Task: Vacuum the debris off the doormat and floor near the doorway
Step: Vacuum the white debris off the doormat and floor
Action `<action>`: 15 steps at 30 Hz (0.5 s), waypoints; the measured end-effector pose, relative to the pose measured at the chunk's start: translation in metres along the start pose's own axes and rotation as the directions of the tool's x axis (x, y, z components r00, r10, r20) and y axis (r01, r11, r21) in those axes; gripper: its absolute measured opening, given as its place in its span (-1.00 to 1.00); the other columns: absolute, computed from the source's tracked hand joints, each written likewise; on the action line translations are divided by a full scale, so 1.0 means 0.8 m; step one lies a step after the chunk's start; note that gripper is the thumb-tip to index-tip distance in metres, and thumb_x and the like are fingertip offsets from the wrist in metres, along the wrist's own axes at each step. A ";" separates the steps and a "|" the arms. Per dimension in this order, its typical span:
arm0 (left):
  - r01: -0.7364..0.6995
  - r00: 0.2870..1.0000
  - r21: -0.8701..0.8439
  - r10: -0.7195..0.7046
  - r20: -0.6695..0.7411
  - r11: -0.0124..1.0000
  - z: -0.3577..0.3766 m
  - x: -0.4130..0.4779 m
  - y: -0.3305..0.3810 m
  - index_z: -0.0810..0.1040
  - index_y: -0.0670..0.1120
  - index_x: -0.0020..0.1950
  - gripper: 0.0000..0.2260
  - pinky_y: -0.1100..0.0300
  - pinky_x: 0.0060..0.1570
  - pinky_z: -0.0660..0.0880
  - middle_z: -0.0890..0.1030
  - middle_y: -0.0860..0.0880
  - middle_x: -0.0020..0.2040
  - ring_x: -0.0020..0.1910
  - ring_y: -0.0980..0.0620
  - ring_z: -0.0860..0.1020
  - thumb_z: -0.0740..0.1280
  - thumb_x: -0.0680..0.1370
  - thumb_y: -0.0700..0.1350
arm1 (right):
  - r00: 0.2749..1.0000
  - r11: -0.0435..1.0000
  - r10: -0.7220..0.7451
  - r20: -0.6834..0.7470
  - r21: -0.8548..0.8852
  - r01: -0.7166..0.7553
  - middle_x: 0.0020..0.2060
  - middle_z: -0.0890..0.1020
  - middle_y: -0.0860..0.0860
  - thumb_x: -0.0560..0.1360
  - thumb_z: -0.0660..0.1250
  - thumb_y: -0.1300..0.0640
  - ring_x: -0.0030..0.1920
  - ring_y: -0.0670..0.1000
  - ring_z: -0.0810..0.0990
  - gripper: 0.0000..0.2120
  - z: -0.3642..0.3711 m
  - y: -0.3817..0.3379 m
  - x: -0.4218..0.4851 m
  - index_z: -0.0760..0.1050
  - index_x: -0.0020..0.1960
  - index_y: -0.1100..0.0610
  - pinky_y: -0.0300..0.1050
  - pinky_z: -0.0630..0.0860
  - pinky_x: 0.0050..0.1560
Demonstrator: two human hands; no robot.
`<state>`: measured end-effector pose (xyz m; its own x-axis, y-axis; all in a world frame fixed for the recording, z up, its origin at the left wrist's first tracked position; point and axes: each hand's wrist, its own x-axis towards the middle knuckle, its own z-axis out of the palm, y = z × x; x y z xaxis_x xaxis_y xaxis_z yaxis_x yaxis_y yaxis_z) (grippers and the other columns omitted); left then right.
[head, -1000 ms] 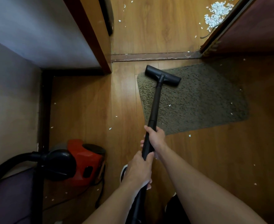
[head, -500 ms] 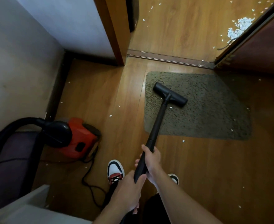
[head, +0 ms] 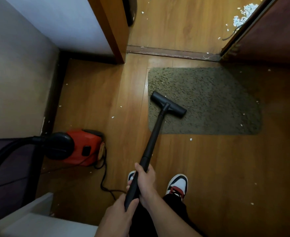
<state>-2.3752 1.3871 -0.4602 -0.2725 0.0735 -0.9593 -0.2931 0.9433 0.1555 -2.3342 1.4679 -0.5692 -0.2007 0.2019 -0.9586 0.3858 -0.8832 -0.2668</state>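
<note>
**Nozzle down on the doormat's left side**

Both hands hold the black wand (head: 153,134). The right hand (head: 145,183) wraps it higher up and the left hand (head: 120,214) grips its near end. The nozzle (head: 168,104) rests on the green doormat (head: 209,103), by its left edge. White scraps (head: 190,139) dot the mat and the wooden floor (head: 217,168), with a pile (head: 243,14) beyond the threshold. The red vacuum (head: 82,147) stands at left. Its hose (head: 4,151) seems to leave frame in dim light.
</note>
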 end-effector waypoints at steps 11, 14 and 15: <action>-0.126 0.991 0.080 0.122 0.051 0.989 -0.005 0.037 0.017 0.45 0.09 0.12 -0.79 0.22 -0.41 0.47 0.63 -0.02 -0.21 -0.39 0.07 0.58 0.16 0.64 0.17 | 0.991 0.988 -0.095 -0.098 0.109 0.106 -0.30 0.55 0.14 0.61 0.40 0.05 -0.47 0.07 0.59 -0.71 0.006 -0.023 0.032 0.49 0.24 0.18 -0.07 0.56 -0.41; -0.133 0.990 0.054 0.130 0.058 0.990 0.002 0.061 0.031 0.43 0.05 0.09 -0.78 0.18 -0.48 0.47 0.59 -0.09 -0.28 -0.49 0.00 0.54 0.18 0.63 0.18 | 0.983 0.982 -0.141 -0.114 0.108 0.153 -0.31 0.54 0.13 0.62 0.39 0.06 -0.48 0.05 0.58 -0.72 0.002 -0.043 0.049 0.49 0.25 0.19 -0.08 0.56 -0.42; -0.137 0.990 0.044 0.134 0.052 0.990 0.005 0.067 0.033 0.43 0.04 0.09 -0.78 0.18 -0.50 0.47 0.59 -0.11 -0.28 -0.51 -0.01 0.53 0.20 0.63 0.17 | 0.981 0.980 -0.153 -0.116 0.108 0.166 -0.31 0.54 0.13 0.62 0.39 0.07 -0.48 0.04 0.58 -0.72 0.000 -0.048 0.051 0.49 0.25 0.19 -0.08 0.57 -0.42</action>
<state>-2.3942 1.4175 -0.5080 -0.2611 0.2165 -0.9407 -0.2123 0.9378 0.2747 -2.3576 1.5102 -0.5982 -0.1513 0.3825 -0.9115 0.2475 -0.8781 -0.4095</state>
